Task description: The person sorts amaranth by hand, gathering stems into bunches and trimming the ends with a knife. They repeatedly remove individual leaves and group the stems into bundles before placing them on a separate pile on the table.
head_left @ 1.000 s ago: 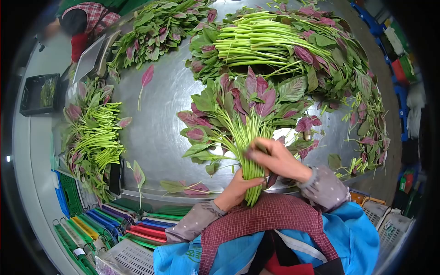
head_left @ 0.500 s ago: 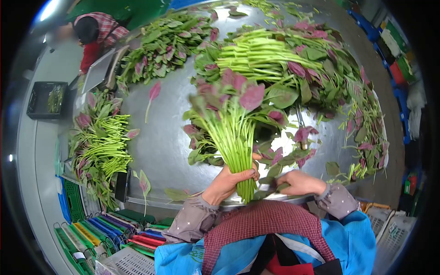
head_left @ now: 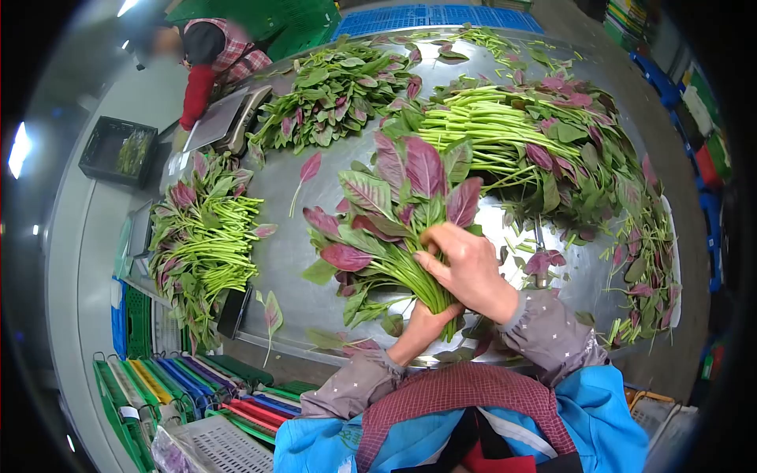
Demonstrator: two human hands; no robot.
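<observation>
A bunch of leafy amaranth (head_left: 394, 209) with purple and green leaves and pale green stems is in both hands, held just above the near side of the metal table. My left hand (head_left: 424, 333) is closed round the lower stems. Higher up, my right hand (head_left: 469, 264) lies across the bunch, its fingers curled over the stems below the leaves. A large pile of amaranth (head_left: 489, 122) lies beyond it, stems towards the left. To the right of my right hand is a thin tool (head_left: 541, 236), partly covered by a leaf.
More amaranth lies in a leafy heap (head_left: 335, 91) at the back and a stack (head_left: 209, 248) at left. Trimmings (head_left: 643, 268) run along the right edge. A co-worker (head_left: 217, 59) stands by a scale (head_left: 229, 122) and a black crate (head_left: 118, 151). Coloured crates (head_left: 169, 386) stand lower left.
My right hand has moved from the table edge up onto the bunch. The bunch now leans to the left, its leaves spread towards me. The view has shifted, and the co-worker shows more.
</observation>
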